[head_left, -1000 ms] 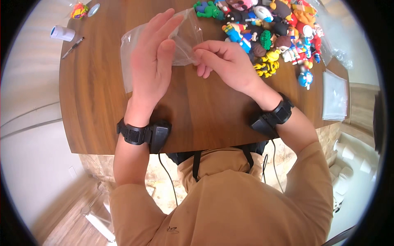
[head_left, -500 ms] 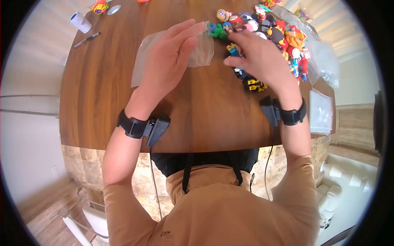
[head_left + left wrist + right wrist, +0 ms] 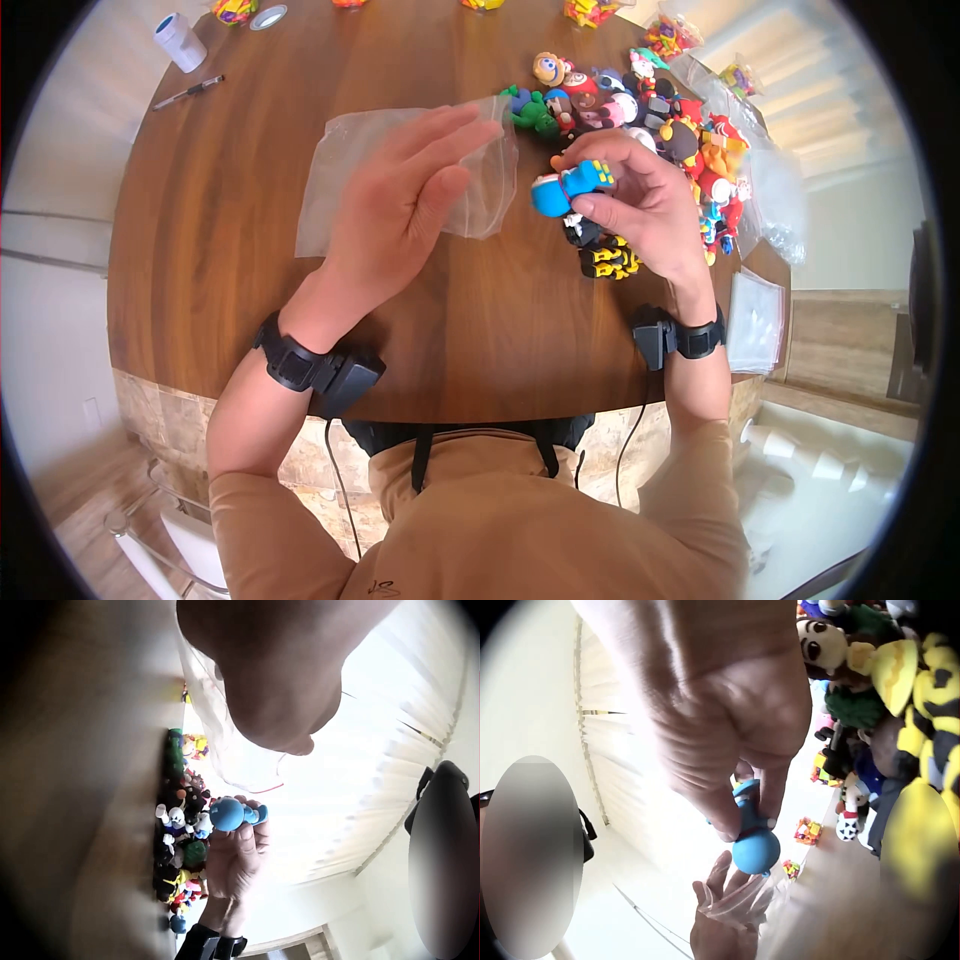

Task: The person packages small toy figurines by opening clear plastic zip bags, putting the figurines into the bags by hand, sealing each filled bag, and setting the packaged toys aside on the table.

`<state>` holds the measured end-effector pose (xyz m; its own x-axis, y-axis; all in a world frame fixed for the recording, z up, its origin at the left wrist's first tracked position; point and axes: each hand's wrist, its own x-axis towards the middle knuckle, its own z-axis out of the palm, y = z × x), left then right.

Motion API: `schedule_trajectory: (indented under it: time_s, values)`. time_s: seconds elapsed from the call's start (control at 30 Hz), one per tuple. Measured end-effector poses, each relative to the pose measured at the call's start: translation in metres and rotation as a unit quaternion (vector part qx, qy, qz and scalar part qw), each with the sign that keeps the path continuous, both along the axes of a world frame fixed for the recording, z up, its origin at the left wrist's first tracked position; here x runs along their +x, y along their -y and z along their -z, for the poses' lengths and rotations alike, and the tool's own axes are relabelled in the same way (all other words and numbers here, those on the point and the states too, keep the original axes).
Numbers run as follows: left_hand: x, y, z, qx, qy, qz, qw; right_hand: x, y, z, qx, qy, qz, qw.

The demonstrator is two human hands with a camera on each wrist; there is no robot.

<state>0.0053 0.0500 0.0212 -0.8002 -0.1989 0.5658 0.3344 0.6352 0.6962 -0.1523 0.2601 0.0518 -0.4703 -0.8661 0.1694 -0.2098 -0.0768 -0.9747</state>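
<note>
A blue figure with yellow bits (image 3: 572,188) is pinched between thumb and fingers of my right hand (image 3: 645,205), at the near left side of the toy pile (image 3: 680,140). The right wrist view shows its round blue head (image 3: 756,851) pointing away from the palm. My left hand (image 3: 405,190) has its fingers extended over a clear plastic bag (image 3: 335,175); how its fingers meet the plastic is partly hidden. In the left wrist view the bag (image 3: 217,727) hangs beside that hand (image 3: 281,682).
A stack of clear bags (image 3: 755,322) lies at the table's right edge, with crumpled plastic (image 3: 778,200) behind it. At the far left are a white cylinder (image 3: 180,42), a pen (image 3: 188,93) and a round disc (image 3: 269,18). Small packets of colourful pieces (image 3: 672,36) line the far edge.
My right hand has gone from the bag to the toys and now holds the blue figure, lifted off the pile. The left hand stays over the bag. The head view has shifted.
</note>
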Motion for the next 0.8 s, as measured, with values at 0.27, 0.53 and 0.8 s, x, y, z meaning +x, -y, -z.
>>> schedule_trajectory:
  time_s: [0.27, 0.53, 0.8]
  values:
    - [0.002, -0.009, 0.003, -0.005, 0.032, 0.045, 0.998, 0.004, -0.001, 0.003, -0.010, -0.167, 0.002, 0.986]
    - [0.002, -0.012, 0.004, 0.017, 0.046, 0.059, 0.997, 0.016, 0.004, 0.012, -0.007, -0.112, -0.014, 0.994]
    - [0.003, -0.015, 0.007, 0.009, 0.051, 0.070, 0.996, 0.025, 0.009, 0.016, -0.036, -0.056, -0.050, 0.997]
